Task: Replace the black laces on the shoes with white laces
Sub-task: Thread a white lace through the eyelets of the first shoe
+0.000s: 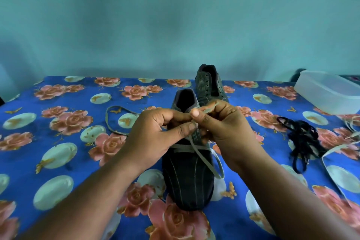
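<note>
On the bed covered with a blue sheet printed with pink roses [64,122], the job looks roughly a third done. The near dark grey striped fabric shoe [188,177] stands toe toward the person, and a pale flat white lace [196,149] already runs through its lowest eyelets, crossing once over the tongue. The upper eyelets are hidden behind the hands, so I cannot tell how far the lacing climbs.

The left hand [153,132] has its thumb and fingers curled, pinching at the shoe's eyelet edge. The right hand [220,122] is clamped on the lace end, which sticks out above its fingers. One loose length loops away on the sheet to the left.

The second dark grey shoe [211,84] stands just behind the first, its eyelets bare, no lace in it at all. The tangled heap of black laces [303,140] lies well apart on the right, so both seem already pulled out. Beside that heap trails another pale white lace [335,150], likely waiting for the far shoe. A translucent plastic tub [327,91] sits at the far right.
</note>
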Action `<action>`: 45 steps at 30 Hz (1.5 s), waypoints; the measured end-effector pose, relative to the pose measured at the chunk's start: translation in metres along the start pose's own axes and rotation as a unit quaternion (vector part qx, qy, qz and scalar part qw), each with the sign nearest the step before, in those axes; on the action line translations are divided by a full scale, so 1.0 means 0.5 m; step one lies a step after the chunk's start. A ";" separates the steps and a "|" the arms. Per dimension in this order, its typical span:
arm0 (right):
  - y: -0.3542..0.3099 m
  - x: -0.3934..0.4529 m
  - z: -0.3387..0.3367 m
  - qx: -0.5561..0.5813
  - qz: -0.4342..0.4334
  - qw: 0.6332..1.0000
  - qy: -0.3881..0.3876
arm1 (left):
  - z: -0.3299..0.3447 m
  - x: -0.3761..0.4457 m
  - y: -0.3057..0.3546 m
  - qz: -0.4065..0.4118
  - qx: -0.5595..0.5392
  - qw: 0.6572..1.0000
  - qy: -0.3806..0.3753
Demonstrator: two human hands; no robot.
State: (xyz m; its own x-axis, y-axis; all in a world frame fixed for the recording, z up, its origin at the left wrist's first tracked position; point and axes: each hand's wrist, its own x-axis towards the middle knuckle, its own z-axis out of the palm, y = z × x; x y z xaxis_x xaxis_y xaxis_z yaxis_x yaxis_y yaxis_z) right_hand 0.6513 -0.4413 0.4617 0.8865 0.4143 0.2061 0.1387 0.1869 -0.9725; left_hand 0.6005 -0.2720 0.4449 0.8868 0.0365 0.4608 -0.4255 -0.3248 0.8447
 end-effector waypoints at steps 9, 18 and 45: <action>-0.010 0.005 -0.041 -0.106 0.025 0.994 0.022 | -0.020 0.004 -0.024 -0.041 -0.028 0.999 0.000; -0.005 0.003 -0.025 -0.071 0.046 0.996 -0.036 | -0.008 0.003 -0.010 0.047 0.054 0.997 -0.023; 0.075 0.042 -0.060 -0.428 -0.196 0.882 -0.031 | 0.007 0.005 -0.048 0.056 0.270 0.960 0.054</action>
State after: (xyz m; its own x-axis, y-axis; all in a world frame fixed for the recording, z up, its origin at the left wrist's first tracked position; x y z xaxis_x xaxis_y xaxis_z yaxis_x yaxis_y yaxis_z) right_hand 0.6883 -0.4523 0.4266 0.6733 0.5209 0.5247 0.7358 -0.4028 -0.5444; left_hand 0.6133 -0.2674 0.4247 0.8051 0.0609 0.5899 -0.3356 -0.7733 0.5379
